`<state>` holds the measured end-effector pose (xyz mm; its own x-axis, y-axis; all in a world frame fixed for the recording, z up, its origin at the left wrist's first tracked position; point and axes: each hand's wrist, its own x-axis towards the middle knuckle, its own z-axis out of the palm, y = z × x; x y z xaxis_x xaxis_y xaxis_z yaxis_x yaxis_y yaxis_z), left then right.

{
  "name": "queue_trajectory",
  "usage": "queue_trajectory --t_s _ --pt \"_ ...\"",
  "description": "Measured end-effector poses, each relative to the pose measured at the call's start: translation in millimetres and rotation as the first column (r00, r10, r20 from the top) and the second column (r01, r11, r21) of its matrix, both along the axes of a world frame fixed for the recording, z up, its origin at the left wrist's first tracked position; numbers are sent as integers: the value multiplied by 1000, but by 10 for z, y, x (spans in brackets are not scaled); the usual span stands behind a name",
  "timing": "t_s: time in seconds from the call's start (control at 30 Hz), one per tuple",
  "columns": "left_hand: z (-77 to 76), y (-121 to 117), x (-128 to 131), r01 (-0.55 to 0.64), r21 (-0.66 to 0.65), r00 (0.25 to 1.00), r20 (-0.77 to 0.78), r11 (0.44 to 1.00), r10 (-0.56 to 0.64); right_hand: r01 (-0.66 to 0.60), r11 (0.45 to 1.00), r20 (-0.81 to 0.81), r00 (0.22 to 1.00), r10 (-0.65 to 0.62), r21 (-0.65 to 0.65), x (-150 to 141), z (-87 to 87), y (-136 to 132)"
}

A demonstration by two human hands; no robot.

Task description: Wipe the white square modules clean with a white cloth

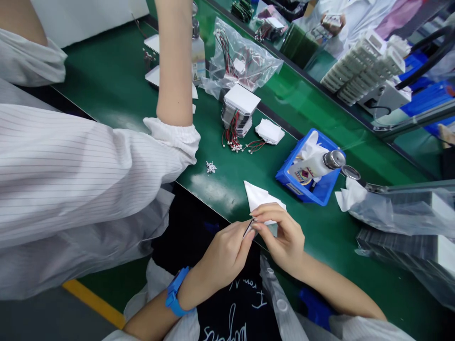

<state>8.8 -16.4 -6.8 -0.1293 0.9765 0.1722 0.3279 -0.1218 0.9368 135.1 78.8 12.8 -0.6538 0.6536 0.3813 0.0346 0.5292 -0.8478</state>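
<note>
My left hand, with a blue band at its wrist, is closed around a thin flat piece with a dark edge. Most of that piece is hidden by the fingers, so its kind is unclear. At its upper end, my right hand pinches with thumb and fingertips. Just behind both hands, a folded white cloth lies on the green table. Farther left is a small heap of white connector-like bits.
A stack of white flat panels with red and black wires stands beyond. A blue bin holds a bottle. Bagged stacks lie right. A co-worker's arm reaches across at left. A clear bag holds wired parts.
</note>
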Motion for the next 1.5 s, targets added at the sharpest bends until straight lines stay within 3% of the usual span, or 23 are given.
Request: queue_trajectory --t_s 0.2,0.77,1.03,1.5 --pt "-31 22 84 -40 114 998 -52 993 46 -2 1000 -57 998 2 3 24 40 -20" --pt "-90 37 157 -114 236 956 -240 965 171 3 1000 -140 990 -1 14 22 25 -36" --pt "-140 59 155 -127 303 923 -314 945 224 16 1000 -96 995 -15 9 11 46 -45" --pt "-145 54 150 -119 301 975 -144 946 168 38 999 -103 994 -41 -30 0 48 -85"
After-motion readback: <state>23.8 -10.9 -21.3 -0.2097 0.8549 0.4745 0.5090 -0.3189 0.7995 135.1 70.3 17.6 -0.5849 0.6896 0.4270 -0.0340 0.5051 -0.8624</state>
